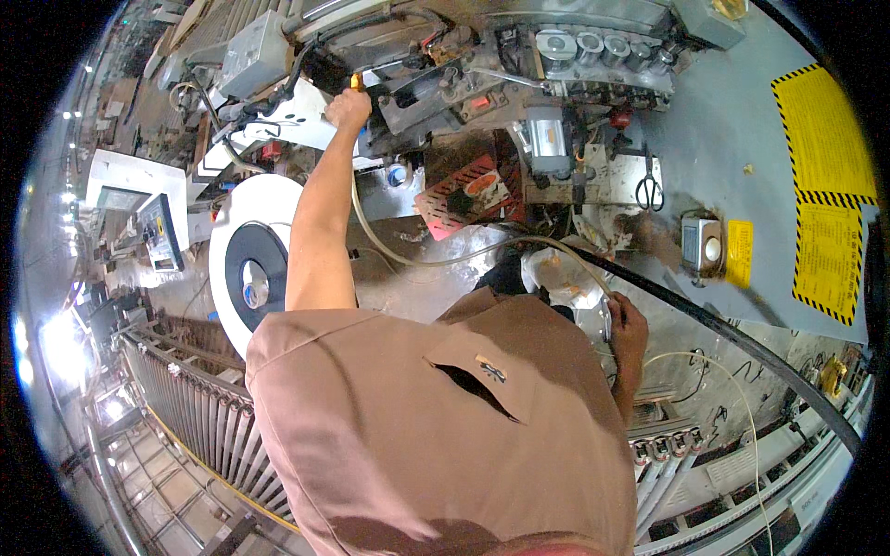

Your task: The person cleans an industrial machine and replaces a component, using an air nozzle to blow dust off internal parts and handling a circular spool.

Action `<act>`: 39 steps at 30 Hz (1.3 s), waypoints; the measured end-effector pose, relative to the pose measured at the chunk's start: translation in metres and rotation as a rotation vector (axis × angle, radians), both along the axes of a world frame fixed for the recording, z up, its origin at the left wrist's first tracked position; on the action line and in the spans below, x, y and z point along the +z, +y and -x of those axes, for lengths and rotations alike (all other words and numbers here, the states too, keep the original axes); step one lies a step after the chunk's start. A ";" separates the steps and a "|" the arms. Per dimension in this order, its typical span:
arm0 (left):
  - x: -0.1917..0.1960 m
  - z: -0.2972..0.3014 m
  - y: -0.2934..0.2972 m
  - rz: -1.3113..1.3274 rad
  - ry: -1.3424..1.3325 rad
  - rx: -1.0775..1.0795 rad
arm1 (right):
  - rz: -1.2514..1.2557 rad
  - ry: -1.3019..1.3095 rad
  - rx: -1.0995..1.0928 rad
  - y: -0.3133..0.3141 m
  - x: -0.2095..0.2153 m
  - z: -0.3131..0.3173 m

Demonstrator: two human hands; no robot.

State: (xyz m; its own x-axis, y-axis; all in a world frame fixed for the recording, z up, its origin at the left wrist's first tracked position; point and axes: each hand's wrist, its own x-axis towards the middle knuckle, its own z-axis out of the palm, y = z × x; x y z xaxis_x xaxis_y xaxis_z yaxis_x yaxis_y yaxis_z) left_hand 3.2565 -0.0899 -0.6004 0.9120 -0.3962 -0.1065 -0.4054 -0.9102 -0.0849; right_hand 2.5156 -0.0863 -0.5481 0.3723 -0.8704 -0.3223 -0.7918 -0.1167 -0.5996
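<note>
My left arm reaches far forward across the machine, and my left hand (349,108) is closed at the end of it. A small yellow-orange piece (357,82) sticks out past its fingers; its kind is not clear. Beside the hand lie dark metal machine parts (408,102). Low on the right, my right hand (629,324) is closed around a pale flexible hose (482,248). The hose curves in front of me from near my left forearm. The right fingertips are partly hidden.
A white reel with a dark hub (243,306) stands left of my arm. A red slotted plate (464,199) lies ahead in the machine. Black-handled scissors (649,190) hang at the right. A thick black cable (732,343) crosses the right side. Rollers (199,398) are at lower left.
</note>
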 end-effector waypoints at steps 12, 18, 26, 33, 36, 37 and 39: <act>-0.005 0.016 0.025 0.034 -0.128 -0.301 | 0.020 -0.059 0.068 0.008 -0.013 -0.008; -0.019 0.011 0.035 -0.137 -0.208 -0.406 | 0.029 -0.031 0.080 0.007 -0.014 -0.008; -0.033 -0.021 0.032 -0.181 -0.275 -0.359 | 0.029 -0.032 0.072 0.007 -0.018 0.005; -0.014 -0.021 0.027 -0.210 -0.246 -0.263 | -0.028 0.032 0.049 0.012 -0.016 0.013; -0.006 -0.014 0.017 -0.178 -0.209 -0.244 | -0.012 0.022 0.022 0.018 -0.014 0.017; -0.007 -0.005 0.016 -0.201 -0.237 -0.295 | -0.041 0.037 0.000 0.019 -0.013 0.019; -0.001 -0.010 0.019 -0.221 -0.239 -0.264 | -0.043 0.026 -0.010 0.018 -0.012 0.016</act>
State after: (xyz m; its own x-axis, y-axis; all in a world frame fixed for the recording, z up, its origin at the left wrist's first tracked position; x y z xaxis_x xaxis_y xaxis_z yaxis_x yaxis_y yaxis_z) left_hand 3.2669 -0.0709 -0.6015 0.7918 -0.6107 -0.0127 -0.5672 -0.7273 -0.3863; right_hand 2.4996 -0.0679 -0.5598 0.3545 -0.8591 -0.3691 -0.8081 -0.0829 -0.5832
